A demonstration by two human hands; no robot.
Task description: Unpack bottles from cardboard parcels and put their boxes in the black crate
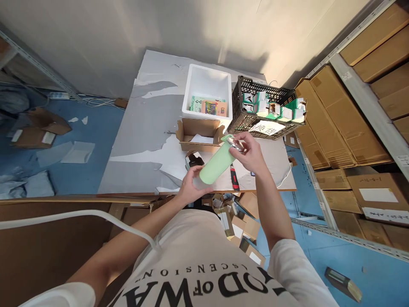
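Note:
A pale green cylindrical bottle (217,164) with a shiny silver lid (235,144) is tilted over the front of the table, its lid end toward the upper right. My left hand (191,186) curls round its lower end, where something whitish and translucent shows beneath the base. At the lid end, the fingers of my right hand (249,150) close on the silver part. Below my right hand, a red and black utility knife (234,178) lies on the table. Close to my left hand is a small open box with a dark inside (194,159).
Behind the bottle stand an open cardboard box (201,147), a white foam box (189,89) holding printed packs, and a black plastic crate (238,102) of green-and-white cartons. Torn paper covers the table (128,123). Shelves with cartons (378,194) rise at right; boxes litter the floor.

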